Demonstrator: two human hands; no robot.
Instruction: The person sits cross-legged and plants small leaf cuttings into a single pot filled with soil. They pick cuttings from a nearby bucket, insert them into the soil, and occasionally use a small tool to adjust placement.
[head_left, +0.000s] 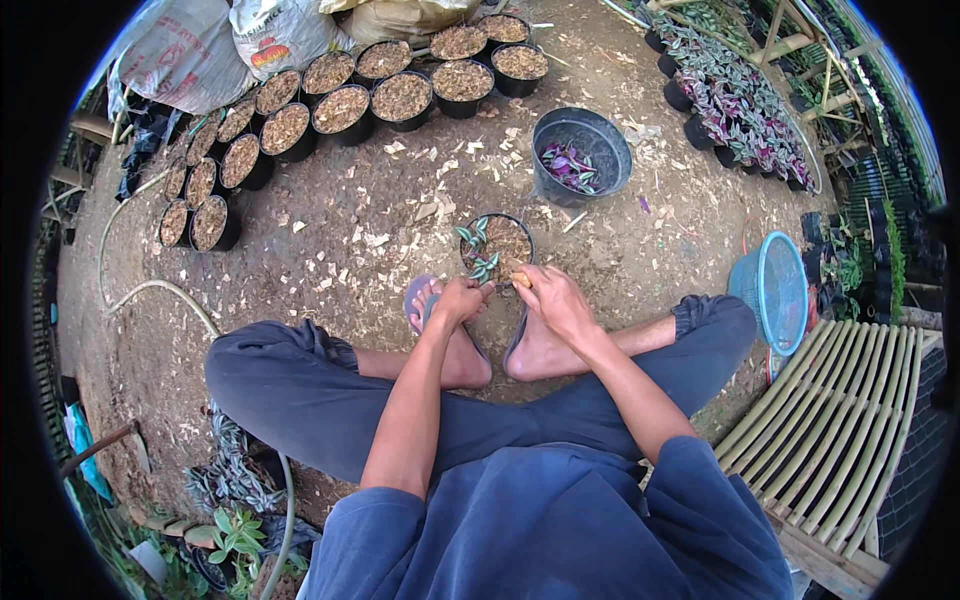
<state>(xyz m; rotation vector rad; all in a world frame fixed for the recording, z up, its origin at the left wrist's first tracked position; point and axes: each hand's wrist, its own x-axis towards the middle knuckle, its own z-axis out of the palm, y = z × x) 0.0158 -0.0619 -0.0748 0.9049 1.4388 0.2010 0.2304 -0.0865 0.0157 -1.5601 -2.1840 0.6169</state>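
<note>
Between my feet stands a small black pot (511,238) filled with brown wood-chip-like mix. Striped green-and-silver leaves (474,235) rise at its left side. My left hand (464,299) is closed at the pot's near left edge, its fingertips pinching a leafy cutting (484,267) with similar striped leaves. Close beside it, my right hand (556,303) is closed around a short tan stick-like piece (521,280) at the near rim; its lower end is hidden by the fingers. Beyond the pot, a larger black bucket-like pot (619,183) holds purple-leaved cuttings (569,168).
Several black pots of brown mix (342,108) curve across the far left, before white sacks (182,55). Striped potted plants (745,110) stand far right. A blue basket (781,292) and bamboo-slat bench (830,420) are at my right. A hose (150,287) lies left.
</note>
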